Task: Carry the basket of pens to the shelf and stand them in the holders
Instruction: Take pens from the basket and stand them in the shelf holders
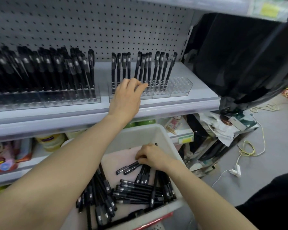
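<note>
left hand (125, 95) pinches pen (149, 70) at clear holder (181, 87) | right hand (150, 155) grips pens (133, 165) in basket (166, 140) | black bag (231, 55) beside shelf (173, 103)

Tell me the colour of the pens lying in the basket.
The pens are black, each with a small silvery band on the barrel; the head view shows this best.

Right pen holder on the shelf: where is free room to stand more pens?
Free holes: the right end of the right holder, past the last pen, and its front rows right of the left hand. Bare shelf lies between the two holders. The left holder is packed full.
</note>
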